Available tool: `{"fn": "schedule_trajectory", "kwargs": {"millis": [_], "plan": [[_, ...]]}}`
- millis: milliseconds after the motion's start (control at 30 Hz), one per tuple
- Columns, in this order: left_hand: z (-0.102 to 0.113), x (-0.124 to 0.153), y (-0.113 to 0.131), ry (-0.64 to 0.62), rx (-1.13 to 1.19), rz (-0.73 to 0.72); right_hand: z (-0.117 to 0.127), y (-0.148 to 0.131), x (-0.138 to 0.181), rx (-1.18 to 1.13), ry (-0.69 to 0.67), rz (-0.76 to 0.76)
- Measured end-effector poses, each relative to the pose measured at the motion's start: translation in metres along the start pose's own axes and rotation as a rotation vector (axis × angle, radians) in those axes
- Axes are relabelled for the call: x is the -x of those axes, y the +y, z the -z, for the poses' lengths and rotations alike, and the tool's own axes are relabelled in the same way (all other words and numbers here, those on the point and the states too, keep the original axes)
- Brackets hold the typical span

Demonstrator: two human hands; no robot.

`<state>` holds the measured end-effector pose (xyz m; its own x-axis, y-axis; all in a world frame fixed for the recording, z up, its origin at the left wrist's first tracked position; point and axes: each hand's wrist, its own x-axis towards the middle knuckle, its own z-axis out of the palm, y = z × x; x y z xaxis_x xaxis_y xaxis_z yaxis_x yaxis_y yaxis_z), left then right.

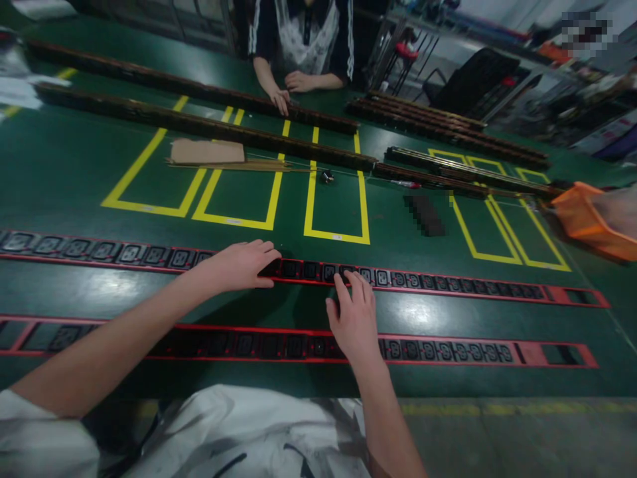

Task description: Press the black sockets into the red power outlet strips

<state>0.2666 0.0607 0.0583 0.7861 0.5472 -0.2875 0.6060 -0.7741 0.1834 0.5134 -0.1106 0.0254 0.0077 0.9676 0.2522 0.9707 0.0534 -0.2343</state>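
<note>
The left hand [243,264] lies flat, fingers together and gripping nothing, on the far long red metal socket strip with black outlets [423,281]; the right hand [352,317], fingers spread and pressing down, holds nothing either, its fingertips [342,282] on the same strip's sockets just beside the left; at six o'clock of it runs a second red socket strip [448,350], parallel, on the green worktable with yellow taped rectangles [99,159]; at twelve o'clock lie long dark rails [209,126] and a brown cardboard sheet [206,151]; beyond, another person's hands [291,89] rest on a rail; at three o'clock sits an orange plastic bin [584,216].
</note>
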Motion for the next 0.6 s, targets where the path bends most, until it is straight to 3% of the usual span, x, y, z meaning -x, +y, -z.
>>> {"fn": "schedule_trajectory", "kwargs": {"millis": [100,200,367,600], "plan": [[0.005,0.016,-0.006,-0.018,-0.014,0.095,0.000,-0.008,-0.002,0.009,-0.052,0.013],[0.002,0.031,0.003,0.050,-0.040,0.167,-0.001,-0.017,-0.008,0.000,-0.080,-0.001],[-0.019,0.041,0.055,0.258,-0.046,0.231,-0.005,-0.023,-0.012,-0.029,-0.023,-0.027],[-0.046,0.033,0.115,0.344,0.015,0.367,-0.015,-0.018,-0.005,-0.047,0.014,0.038]]}}
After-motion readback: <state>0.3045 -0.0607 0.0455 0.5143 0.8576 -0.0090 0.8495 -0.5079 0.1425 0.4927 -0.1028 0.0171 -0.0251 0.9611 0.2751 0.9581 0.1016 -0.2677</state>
